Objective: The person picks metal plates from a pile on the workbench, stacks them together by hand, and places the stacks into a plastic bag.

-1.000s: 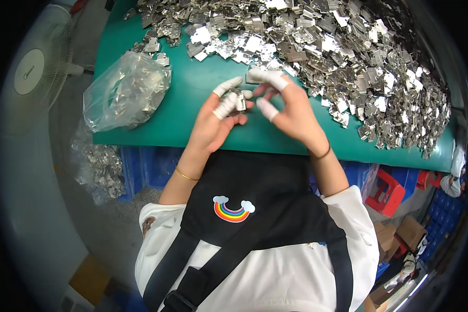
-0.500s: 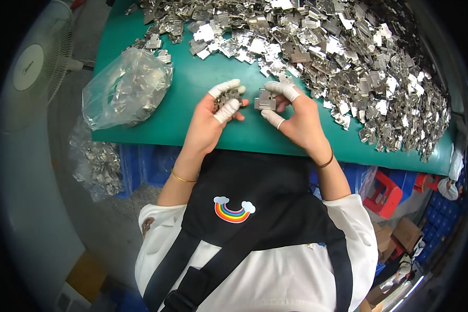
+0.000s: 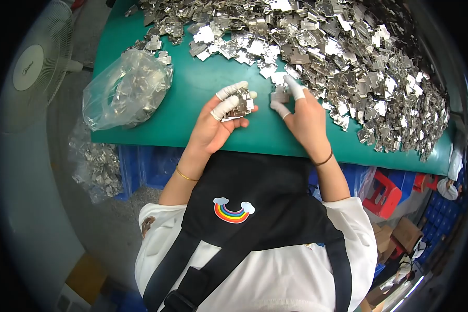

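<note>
My left hand [image 3: 218, 112], with white covers on its fingers, is closed around a small bunch of thin metal plates [image 3: 239, 106] above the green table. Some plates in it face up and shine. My right hand [image 3: 301, 112] is at the near edge of the metal heap, thumb and forefinger stretched apart. Between those fingertips is a flat grey metal plate [image 3: 280, 96], which appears to lie on the table beside a brighter one. White covers are also on the right thumb and forefinger; its other fingers are mostly hidden.
A large heap of stamped metal pieces [image 3: 338, 57] covers the back and right of the green table [image 3: 192, 127]. At the left stands a clear plastic bag [image 3: 127, 88] with metal parts. Another filled bag [image 3: 101, 166] is below the edge. A fan [image 3: 36, 67] and red stool [image 3: 382, 195] are nearby.
My right hand has moved away from the left, toward the heap, and its fingers have spread. My left hand has turned, so the faces of its plates show more.
</note>
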Tool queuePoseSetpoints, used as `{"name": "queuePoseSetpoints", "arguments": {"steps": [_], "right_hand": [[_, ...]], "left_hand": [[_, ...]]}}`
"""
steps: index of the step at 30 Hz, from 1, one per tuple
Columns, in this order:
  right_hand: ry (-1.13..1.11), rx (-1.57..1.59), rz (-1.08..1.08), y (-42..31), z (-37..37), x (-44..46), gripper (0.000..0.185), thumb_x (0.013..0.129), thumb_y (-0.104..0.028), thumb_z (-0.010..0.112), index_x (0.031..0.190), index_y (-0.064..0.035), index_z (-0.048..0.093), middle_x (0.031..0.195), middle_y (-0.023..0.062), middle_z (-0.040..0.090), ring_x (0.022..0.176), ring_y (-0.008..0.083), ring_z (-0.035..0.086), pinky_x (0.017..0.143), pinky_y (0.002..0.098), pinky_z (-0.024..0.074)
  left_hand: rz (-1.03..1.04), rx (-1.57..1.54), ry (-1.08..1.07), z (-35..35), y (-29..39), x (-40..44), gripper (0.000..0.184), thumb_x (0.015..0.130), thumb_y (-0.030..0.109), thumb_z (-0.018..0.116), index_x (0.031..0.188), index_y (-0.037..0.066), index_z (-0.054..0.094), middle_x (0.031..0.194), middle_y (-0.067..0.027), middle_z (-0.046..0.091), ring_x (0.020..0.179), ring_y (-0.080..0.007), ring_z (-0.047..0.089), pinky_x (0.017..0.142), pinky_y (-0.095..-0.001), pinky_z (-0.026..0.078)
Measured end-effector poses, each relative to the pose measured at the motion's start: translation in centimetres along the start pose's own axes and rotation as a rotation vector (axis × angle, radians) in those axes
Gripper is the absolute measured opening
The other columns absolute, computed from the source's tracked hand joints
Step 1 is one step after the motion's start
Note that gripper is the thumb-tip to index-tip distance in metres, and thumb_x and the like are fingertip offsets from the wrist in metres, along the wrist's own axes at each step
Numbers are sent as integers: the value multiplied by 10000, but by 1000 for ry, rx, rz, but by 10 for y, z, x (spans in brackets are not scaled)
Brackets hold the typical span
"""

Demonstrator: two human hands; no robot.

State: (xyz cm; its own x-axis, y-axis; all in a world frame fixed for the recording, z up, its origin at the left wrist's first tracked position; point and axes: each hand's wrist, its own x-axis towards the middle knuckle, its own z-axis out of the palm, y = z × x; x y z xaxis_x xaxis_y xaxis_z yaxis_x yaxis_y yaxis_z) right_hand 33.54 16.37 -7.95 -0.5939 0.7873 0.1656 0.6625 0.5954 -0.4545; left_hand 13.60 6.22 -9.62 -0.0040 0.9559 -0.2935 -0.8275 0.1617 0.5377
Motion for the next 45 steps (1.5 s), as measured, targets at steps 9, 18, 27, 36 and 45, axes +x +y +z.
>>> {"name": "queuePoseSetpoints", "arguments": {"steps": [9, 18, 27, 36, 45], "right_hand": [[-68, 198, -88, 4, -4, -13, 547, 671, -165, 846, 1178, -87, 656, 1088, 126, 556, 994, 286, 579, 859, 365, 496], [-77, 239, -96, 1, -16, -2, 352, 701, -124, 814, 1020, -67, 677, 972, 82, 647, 921, 272, 619, 817, 352, 509], [50, 160, -149, -8, 13, -21, 499, 674, -182, 821, 1121, -55, 642, 971, 94, 587, 930, 288, 547, 829, 401, 457], [-83, 412, -181, -49, -8, -5, 536, 734, 20, 698, 1244, -44, 546, 1030, 164, 579, 910, 378, 603, 782, 412, 515], [86, -23, -235, 13, -1, 16, 222, 791, -51, 707, 1011, -65, 690, 1129, 111, 623, 872, 271, 604, 770, 362, 515]], "left_hand": [[9, 139, 48, -1, 2, -3, 416, 956, 125, 591, 1346, 23, 491, 1172, -148, 632, 1041, -265, 653, 762, -362, 587], [51, 319, 133, 13, -1, -3, 433, 921, 59, 633, 1333, 26, 503, 1185, -127, 623, 1018, -220, 646, 799, -358, 582], [80, 330, 124, 7, 4, -6, 415, 921, 41, 627, 1319, 10, 513, 1193, -131, 621, 1025, -218, 646, 809, -341, 577], [191, 632, 99, 18, -11, -4, 472, 853, 28, 716, 1300, 33, 564, 1044, -38, 655, 888, -89, 610, 794, -252, 530], [-23, -67, -84, -5, 1, -1, 433, 958, 115, 568, 1370, 26, 470, 1166, -160, 640, 1050, -293, 656, 728, -353, 589]]}}
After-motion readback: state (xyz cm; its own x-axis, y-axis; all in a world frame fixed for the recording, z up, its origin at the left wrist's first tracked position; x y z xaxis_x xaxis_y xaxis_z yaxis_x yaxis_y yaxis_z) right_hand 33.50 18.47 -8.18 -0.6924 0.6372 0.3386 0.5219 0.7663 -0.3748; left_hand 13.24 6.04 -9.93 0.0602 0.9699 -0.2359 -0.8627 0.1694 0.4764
